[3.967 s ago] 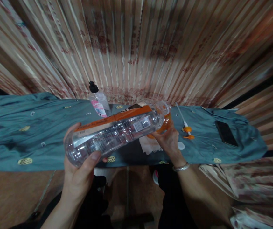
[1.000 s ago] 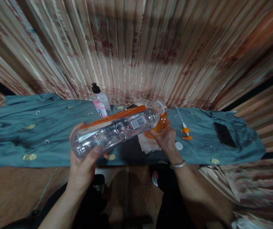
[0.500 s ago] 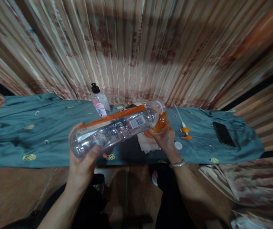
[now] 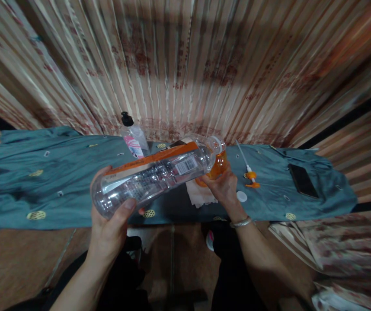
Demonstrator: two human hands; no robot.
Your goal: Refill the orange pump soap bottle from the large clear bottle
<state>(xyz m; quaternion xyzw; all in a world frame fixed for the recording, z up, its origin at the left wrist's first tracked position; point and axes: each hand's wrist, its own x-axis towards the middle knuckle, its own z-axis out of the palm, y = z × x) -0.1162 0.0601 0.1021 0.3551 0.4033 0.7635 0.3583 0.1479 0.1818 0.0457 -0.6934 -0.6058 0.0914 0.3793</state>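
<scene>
Movement since the earlier frame is slight: both hands and the two held bottles keep nearly the same pose, with only a small drift of the whole view.

Hands: 2. Left hand (image 4: 110,224) has its grip closed round the base end of the large clear bottle (image 4: 146,177), thumb on the near side. Right hand (image 4: 224,188) has its grip closed round the orange bottle (image 4: 218,167); a bracelet (image 4: 241,223) is on that wrist.

Bottles: 3. Large clear one is tilted, base toward the left, mouth over the top of the orange one; contact at the mouths cannot be confirmed. Third, the black-capped bottle (image 4: 134,144) with a pink label, stands beyond the large one, on the left.

Loose parts: 1 pump (image 4: 251,175) with orange fittings and a pale tube, lying right of the right hand; 1 white cap (image 4: 241,196) just beside that hand. Also 1 phone (image 4: 303,180), farther right, and 1 pale cloth (image 4: 201,196) beneath the orange bottle.

Obstructions: the large bottle covers part of a dark item (image 4: 180,142) — identity unclear — and the fingers hide much of the orange bottle. Teal fabric (image 4: 270,201) covers the surface; a pleated curtain (image 4: 179,65) hangs behind it.
</scene>
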